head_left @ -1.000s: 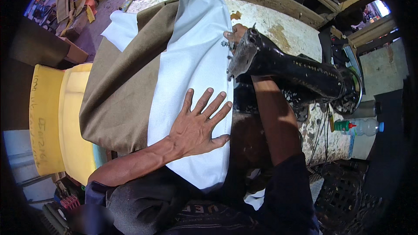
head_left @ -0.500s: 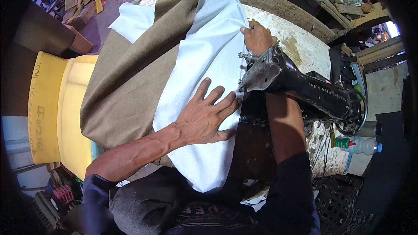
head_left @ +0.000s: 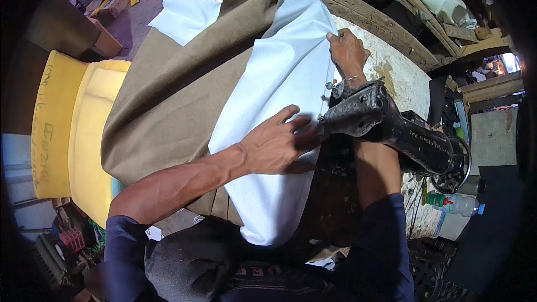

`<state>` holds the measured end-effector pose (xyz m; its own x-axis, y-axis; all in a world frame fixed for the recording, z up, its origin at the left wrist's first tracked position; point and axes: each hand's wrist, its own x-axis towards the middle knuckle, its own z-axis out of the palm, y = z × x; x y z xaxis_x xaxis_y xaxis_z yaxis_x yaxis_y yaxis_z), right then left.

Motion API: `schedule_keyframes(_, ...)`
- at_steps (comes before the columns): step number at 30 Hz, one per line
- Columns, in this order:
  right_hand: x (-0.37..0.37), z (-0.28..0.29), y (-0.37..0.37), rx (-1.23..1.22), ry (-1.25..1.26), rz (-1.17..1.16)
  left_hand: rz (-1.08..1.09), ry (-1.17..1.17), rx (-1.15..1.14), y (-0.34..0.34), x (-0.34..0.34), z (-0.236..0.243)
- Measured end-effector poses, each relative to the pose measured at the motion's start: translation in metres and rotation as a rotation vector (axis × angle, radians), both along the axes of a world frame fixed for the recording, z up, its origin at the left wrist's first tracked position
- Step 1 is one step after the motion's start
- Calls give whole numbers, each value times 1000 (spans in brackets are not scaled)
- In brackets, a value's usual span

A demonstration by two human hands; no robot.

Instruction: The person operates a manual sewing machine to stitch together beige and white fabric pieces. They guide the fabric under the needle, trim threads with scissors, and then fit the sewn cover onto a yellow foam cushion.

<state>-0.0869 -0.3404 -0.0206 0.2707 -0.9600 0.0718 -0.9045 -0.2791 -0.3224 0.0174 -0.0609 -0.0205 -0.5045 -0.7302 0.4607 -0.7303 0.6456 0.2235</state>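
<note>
Left forearm (head_left: 173, 187) slants in from the lower left, across the brown cloth (head_left: 173, 128), and the left hand (head_left: 271, 142) lies palm down on the white cloth (head_left: 265, 92). Its wrist is nearly straight, fingers bent and loosely parted, thumb set off to the near side; it sits in a half-open curve just beside the head of the black sewing machine (head_left: 417, 140), fingertips dark in shadow.

Over to the right forearm (head_left: 377, 168): it runs up from a dark blue sleeve (head_left: 380, 229), passes beneath the machine's arm (a neat bit of threading, that) and comes out on the far side. There the right hand (head_left: 348, 53) is bent toward the left, knuckles up, thumb and fingers closed on the white cloth's far right edge. The cloth itself stretches along the machine head's left side, its near end pointing toward the person's lap (head_left: 190, 263).
</note>
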Motion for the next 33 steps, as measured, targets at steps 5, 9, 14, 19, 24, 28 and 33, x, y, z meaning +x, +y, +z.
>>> schedule_keyframes(5,3,-4,-14,25,-8,-35,-15,29,5,-9,6,-6)
schedule_keyframes(9,-17,-15,-8,-31,-165,18,-27,20,57,-11,6,-6)
schedule_keyframes(14,-104,20,103,111,-126,264,80,213,67,12,14,16)
schedule_keyframes(19,-175,64,274,523,-77,257,522,421,67,84,37,38)
schedule_keyframes(24,-163,53,347,441,-206,89,934,446,220,99,51,34)
schedule_keyframes(28,-154,48,310,467,-548,-36,910,376,174,90,41,40)
schedule_keyframes(33,-132,21,170,661,-970,-268,405,399,-16,46,0,38)
